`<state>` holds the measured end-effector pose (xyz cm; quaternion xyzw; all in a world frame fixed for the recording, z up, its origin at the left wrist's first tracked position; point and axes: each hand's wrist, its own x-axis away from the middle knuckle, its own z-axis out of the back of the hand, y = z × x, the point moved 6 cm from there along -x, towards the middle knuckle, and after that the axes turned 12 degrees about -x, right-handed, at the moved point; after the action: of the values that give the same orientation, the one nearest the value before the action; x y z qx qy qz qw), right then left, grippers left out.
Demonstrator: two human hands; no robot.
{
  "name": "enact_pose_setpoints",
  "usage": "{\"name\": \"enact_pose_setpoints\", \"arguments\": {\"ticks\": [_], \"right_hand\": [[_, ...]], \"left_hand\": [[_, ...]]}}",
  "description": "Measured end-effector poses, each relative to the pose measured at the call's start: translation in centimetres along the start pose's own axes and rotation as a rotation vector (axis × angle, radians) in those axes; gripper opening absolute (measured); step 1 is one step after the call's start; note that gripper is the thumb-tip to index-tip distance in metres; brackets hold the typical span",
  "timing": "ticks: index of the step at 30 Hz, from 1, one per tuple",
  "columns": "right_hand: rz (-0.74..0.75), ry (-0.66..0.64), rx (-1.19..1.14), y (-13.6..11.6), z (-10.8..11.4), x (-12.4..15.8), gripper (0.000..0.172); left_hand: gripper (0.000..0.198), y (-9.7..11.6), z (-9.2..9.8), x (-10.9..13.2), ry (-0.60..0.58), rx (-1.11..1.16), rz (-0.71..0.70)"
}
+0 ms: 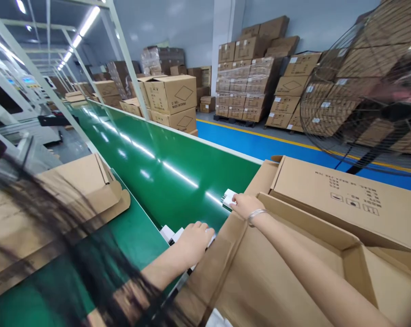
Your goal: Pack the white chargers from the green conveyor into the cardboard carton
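My right hand (246,207) reaches over the carton's edge and pinches a white plug-in power adapter (229,198) by one end. Metal prongs stick out of the adapter's far side, just above the green conveyor belt (191,159). My left hand (195,243) is curled at the belt's near end, fingers bent over white pieces that look like more adapters. One white piece (166,233) shows left of that hand, and a sliver of white peeks out by its fingertips. The palm hides the rest. An open cardboard carton (259,268) lies under my right forearm.
Another carton (348,195) with printed flaps adjoins on the right. A cardboard box (72,190) rests on the green surface at left. A large fan (372,91) stands at right. Stacked cartons (173,93) are beyond the belt. Dark hair strands blur the lower left.
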<state>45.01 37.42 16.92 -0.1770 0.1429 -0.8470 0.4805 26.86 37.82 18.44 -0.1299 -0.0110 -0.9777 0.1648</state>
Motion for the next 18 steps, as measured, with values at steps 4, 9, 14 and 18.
{"name": "enact_pose_setpoints", "arguments": {"ticks": [4, 9, 14, 18], "right_hand": [[-0.080, -0.035, 0.100, -1.1, -3.1, -4.2, 0.026], [-0.146, -0.036, 0.208, -0.9, -5.1, -5.9, 0.028], [-0.068, -0.096, 0.233, -1.0, -6.3, -5.8, 0.027], [-0.036, -0.128, 0.221, -1.0, -6.5, -5.5, 0.029]], "left_hand": [[0.037, -0.7, -3.3, -2.0, -0.066, -0.017, -0.016], [0.031, -1.6, -4.3, -3.2, -0.102, 0.024, -0.006], [0.029, -6.7, -1.8, -1.7, -0.057, 0.157, 0.250], [0.032, -8.8, -1.6, 0.2, -0.134, 0.143, 0.389]]}}
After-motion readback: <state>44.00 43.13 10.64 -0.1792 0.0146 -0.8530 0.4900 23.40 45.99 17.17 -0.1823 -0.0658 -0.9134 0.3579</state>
